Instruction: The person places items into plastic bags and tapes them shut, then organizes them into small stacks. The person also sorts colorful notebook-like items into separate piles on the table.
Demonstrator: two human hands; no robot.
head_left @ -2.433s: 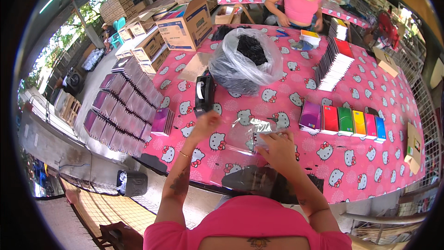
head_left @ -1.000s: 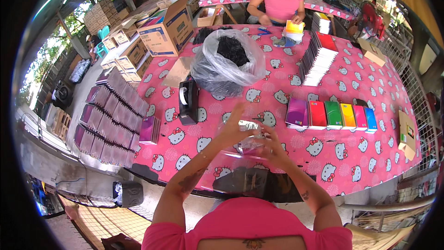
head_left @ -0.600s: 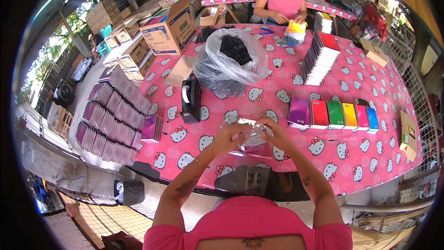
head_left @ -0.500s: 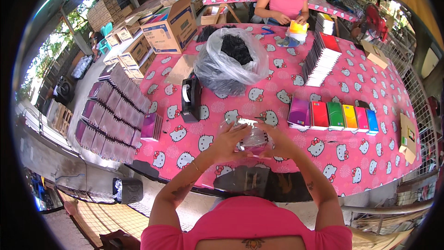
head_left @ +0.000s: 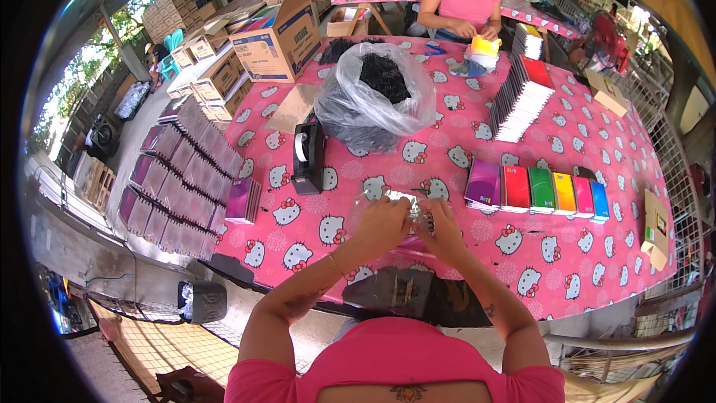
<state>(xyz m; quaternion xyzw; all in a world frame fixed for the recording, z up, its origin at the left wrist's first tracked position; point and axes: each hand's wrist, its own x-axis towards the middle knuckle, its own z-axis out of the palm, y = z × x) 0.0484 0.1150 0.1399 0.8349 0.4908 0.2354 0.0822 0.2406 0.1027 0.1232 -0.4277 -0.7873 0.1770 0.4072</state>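
In front of me is a spiral notebook in clear plastic wrap point(head_left: 403, 196), mostly hidden under my hands; the wrap shines at its far edge. My left hand point(head_left: 383, 225) lies over its left side with curled fingers gripping the plastic. On the opposite side, my right hand point(head_left: 441, 233) closes around the wrapped notebook, thumb near the dark spiral coil. The two hands nearly meet at the middle of the notebook. A black tape dispenser point(head_left: 307, 160) stands beyond my left hand, and a short purple notebook stack point(head_left: 243, 201) sits to its left.
Wrapped notebooks point(head_left: 179, 179) stand in rows at the left edge. A plastic bag of black coils point(head_left: 373, 97) sits ahead. Coloured notebooks point(head_left: 542, 187) line the right, with a tall notebook stack point(head_left: 520, 101) behind. A co-worker point(head_left: 462, 4) handles a yellow item across the pink table point(head_left: 477, 283).
My fingers have drawn in from a wider, flatter spread to a closer grip on the wrapped notebook. My right hand has shifted left, toward my left hand.
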